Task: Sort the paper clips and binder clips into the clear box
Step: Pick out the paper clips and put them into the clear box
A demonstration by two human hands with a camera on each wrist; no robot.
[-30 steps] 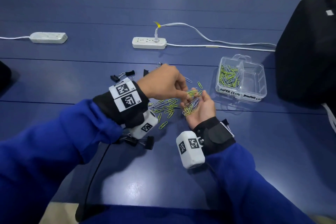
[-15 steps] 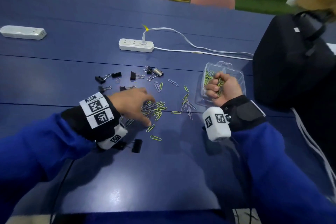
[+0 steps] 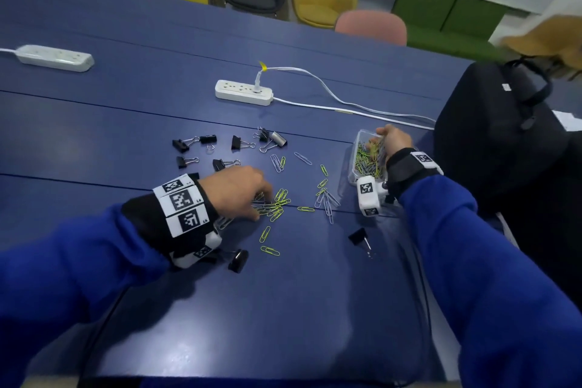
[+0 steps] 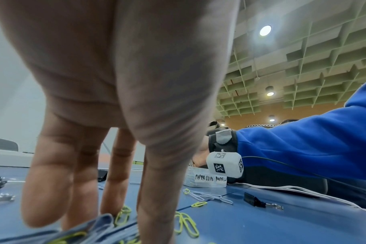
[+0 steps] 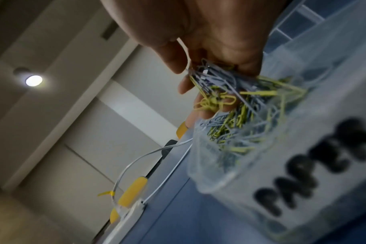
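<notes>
Green and silver paper clips (image 3: 277, 201) lie scattered mid-table. My left hand (image 3: 261, 208) rests on that pile with nearly straight fingers (image 4: 52, 181) touching the clips (image 4: 123, 214). Black binder clips (image 3: 237, 142) lie in a loose group behind it. The clear box (image 3: 352, 164) stands at the right, labelled PAPER CLIPS (image 4: 204, 178). My right hand (image 3: 382, 138) hovers over its left compartment. A bunch of paper clips (image 5: 230, 92) spills from the loosened fingers (image 5: 184, 89) onto the heap in the box (image 5: 219, 165).
A white power strip (image 3: 244, 92) with its cable (image 3: 346, 101) lies behind the clips; another strip (image 3: 55, 57) is far left. A black bag (image 3: 504, 135) stands right of the box. Single binder clips lie near me (image 3: 359, 238) and by my left wrist (image 3: 238, 260).
My right hand carried a fistful of paper clips from the middle to the box and has loosened over it. My left hand went back down onto the pile.
</notes>
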